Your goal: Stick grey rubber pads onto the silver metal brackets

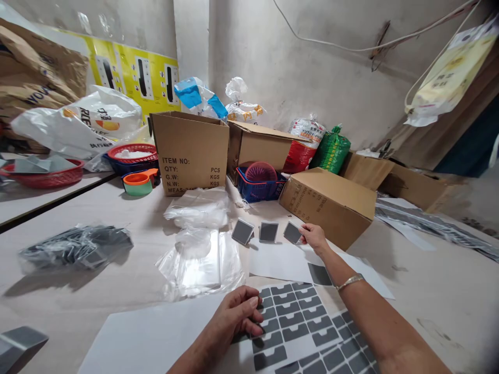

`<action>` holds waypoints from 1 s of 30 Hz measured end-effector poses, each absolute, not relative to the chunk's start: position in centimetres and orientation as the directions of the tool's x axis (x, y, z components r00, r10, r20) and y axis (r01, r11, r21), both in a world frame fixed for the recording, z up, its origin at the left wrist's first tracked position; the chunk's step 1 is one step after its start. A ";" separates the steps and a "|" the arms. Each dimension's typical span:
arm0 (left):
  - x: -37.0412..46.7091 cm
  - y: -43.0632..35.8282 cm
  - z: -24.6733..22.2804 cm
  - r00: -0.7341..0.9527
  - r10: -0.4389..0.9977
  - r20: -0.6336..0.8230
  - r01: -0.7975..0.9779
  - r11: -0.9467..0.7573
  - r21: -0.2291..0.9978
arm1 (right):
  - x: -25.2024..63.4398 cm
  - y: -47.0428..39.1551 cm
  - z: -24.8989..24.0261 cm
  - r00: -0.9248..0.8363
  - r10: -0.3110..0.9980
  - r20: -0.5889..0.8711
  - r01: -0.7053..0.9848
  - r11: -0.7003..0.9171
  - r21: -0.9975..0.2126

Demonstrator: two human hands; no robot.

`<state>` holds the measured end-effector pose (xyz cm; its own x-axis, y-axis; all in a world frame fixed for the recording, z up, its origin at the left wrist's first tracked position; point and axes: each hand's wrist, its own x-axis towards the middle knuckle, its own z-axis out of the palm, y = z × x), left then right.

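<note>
My right hand [314, 237] pinches the right edge of a small square piece [292, 232] with a dark grey face and pale rim. Two similar pieces stand tilted in a row to its left: a middle one [268, 231] and a left one [242, 231]. My left hand [238, 314] rests, fingers loosely curled and a little apart, at the left edge of a white sheet of dark grey stickers [294, 318]. Part of that sheet is hidden under the hand. Another sticker sheet [331, 359] lies beneath it, partly covered by my right forearm. A dark grey square [319, 274] lies beside that forearm.
Clear plastic bags [202, 259] lie left of the pieces, with a bag of grey parts [78, 248] further left. Cardboard boxes [191, 150], a tilted carton [329, 202] and a blue basket [259, 187] stand behind. A tape dispenser [138, 183] sits at back left.
</note>
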<state>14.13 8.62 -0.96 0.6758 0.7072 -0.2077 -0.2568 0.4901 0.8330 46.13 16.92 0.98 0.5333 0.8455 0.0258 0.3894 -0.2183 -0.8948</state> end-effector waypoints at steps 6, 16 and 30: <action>14.1 8.8 -1.1 0.674 0.701 -0.232 -0.200 0.476 0.856 | 46.0 18.9 0.5 0.503 0.861 -0.068 0.311 -0.254 -0.916; 13.9 8.8 -0.7 0.698 0.675 -0.237 -0.127 0.443 0.888 | 44.8 13.1 -0.6 0.553 0.831 0.065 0.398 -0.195 -0.896; 13.2 7.6 0.1 0.765 0.641 -0.053 -0.111 0.213 0.971 | 37.9 -3.5 0.8 -0.026 0.927 0.374 0.825 0.231 -0.515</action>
